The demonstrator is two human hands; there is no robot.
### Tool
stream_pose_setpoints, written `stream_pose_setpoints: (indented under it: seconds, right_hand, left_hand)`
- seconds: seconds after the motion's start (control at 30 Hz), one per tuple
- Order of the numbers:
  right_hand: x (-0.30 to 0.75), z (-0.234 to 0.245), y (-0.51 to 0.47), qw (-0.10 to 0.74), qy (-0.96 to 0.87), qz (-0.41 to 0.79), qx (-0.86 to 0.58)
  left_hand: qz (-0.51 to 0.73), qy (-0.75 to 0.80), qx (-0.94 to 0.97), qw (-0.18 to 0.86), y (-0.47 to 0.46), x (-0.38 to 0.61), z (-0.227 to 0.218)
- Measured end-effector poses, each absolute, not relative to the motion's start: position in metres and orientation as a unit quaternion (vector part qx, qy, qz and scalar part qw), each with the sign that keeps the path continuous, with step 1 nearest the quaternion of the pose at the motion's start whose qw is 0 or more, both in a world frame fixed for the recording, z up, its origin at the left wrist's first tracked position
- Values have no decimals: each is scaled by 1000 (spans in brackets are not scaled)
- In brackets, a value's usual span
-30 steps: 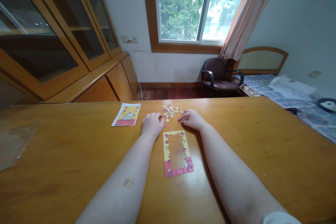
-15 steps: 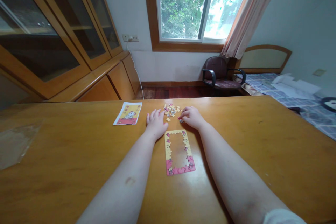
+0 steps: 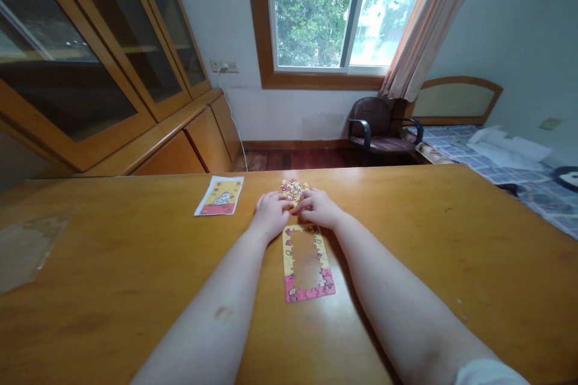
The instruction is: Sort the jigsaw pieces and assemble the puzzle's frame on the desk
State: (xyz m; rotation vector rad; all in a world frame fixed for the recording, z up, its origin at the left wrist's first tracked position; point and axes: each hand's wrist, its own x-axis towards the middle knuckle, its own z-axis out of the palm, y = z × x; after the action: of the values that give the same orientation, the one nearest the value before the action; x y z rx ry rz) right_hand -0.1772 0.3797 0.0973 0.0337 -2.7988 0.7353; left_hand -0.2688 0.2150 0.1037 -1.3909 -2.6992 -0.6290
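A pile of loose jigsaw puzzle pieces (image 3: 293, 188) lies on the wooden table just beyond my hands. My right hand (image 3: 320, 209) is closed at the near edge of the pile, its fingertips on a small pink puzzle piece (image 3: 293, 213). Close by on the left, my left hand (image 3: 271, 215) rests low over the table, thumb apart from its fingers and holding nothing I can see. Nearer to me lies the puzzle frame (image 3: 310, 293), a yellow and pink border of joined pieces around a bare middle. Its top edge is close to both hands.
A picture card (image 3: 220, 195) with a white cartoon animal lies left of the pile. A clear plastic sheet (image 3: 29, 249) is at the table's far left. Beyond the table (image 3: 428, 264) are a chair (image 3: 379, 123), a cabinet (image 3: 176, 153) and a bed.
My right hand has moved left and slightly nearer to me, bringing a pink piece close to my left hand. My left hand's fingers have turned inward to the right.
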Motion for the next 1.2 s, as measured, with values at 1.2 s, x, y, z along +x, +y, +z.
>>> stream_pose_setpoints:
  seconds: [1.2]
  right_hand:
    - [-172, 90, 411, 224, -876, 317, -285]
  left_hand:
    - [-133, -875, -463, -42, 218, -261, 98]
